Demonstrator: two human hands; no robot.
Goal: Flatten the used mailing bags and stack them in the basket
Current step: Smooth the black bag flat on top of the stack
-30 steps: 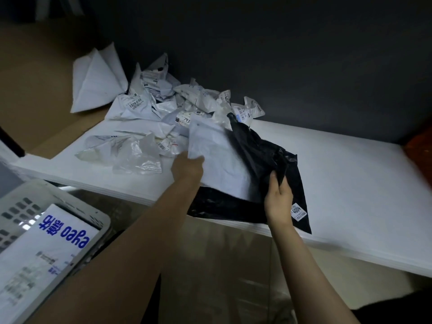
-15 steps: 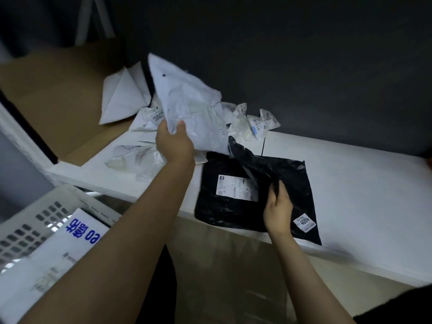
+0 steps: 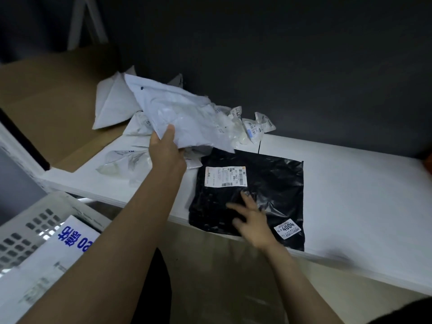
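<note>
At 8 o'clock in my feed sits the white basket [image 3: 35, 220], off the left end of the worktop [image 3: 362, 195] and nearer to me, with slots in its wall. A flat printed bag [image 3: 70, 249] with blue lettering lies inside it. At 10 o'clock a brown cardboard sheet [image 3: 46, 101] lies beyond the worktop's left end, and a folded white bag [image 3: 112, 106] rests on it against the dark wall.

On the worktop a crumpled clear bag [image 3: 126, 162] lies just at 9 o'clock of my left grip [image 3: 167, 153]. That grip is raised above the worktop and pinches the near edge of a wrinkled white bag [image 3: 182, 120], thumb on top. The bag fans up and away toward 11 o'clock, clear of the surface. Behind it, at 12 o'clock against the wall, is a pile of crumpled bags [image 3: 245, 127] with barcode labels.

At 3 o'clock of the left grip the black bag [image 3: 275, 183] lies spread flat on the worktop, its near edge at the worktop's front edge. A white shipping label [image 3: 225, 176] sits at its far left corner and a small sticker [image 3: 287, 228] reading 4004 near its near right corner. My right grip [image 3: 254, 220] rests on the black bag's near half, fingers spread and straight, blurred, pointing toward 11 o'clock. The sticker lies just at 3 o'clock of it.
</note>
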